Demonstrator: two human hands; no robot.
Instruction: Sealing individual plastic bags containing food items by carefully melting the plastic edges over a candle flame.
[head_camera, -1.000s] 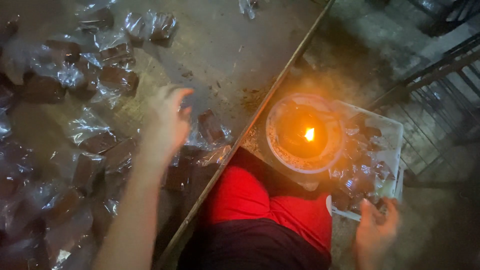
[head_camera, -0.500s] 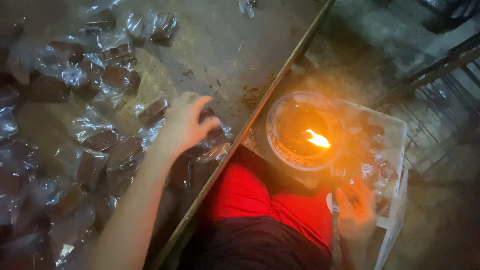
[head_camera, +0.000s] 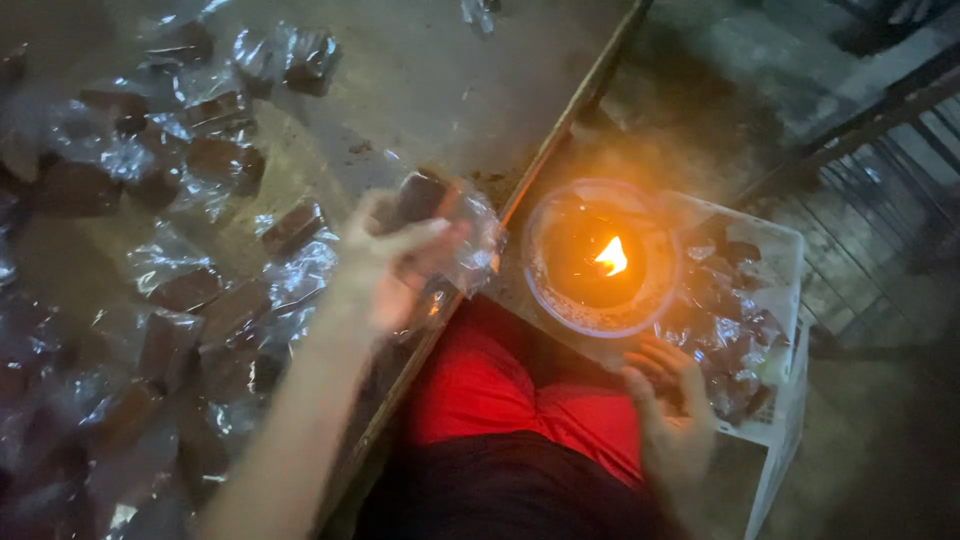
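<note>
My left hand (head_camera: 400, 260) is raised above the edge of the table (head_camera: 440, 90) and grips a brown block in a clear plastic bag (head_camera: 450, 215). The bag hangs close to a round bowl (head_camera: 600, 262) with a small flame (head_camera: 612, 256) burning in its middle. My right hand (head_camera: 672, 395) rests low at the near side of a white crate (head_camera: 785, 400), its fingers curled by the bowl's rim; whether it holds anything cannot be told. The bowl sits on the crate, which holds several wrapped brown blocks (head_camera: 735, 320).
Several more plastic-wrapped brown blocks (head_camera: 190, 290) lie spread over the left half of the table. My lap in red cloth (head_camera: 480, 385) lies between the table edge and the crate. Metal bars (head_camera: 880, 200) stand at the right on the dark floor.
My left hand took a wrapped block off the table and lifted it right, toward the flame. My right hand moved from the crate's far corner toward the bowl.
</note>
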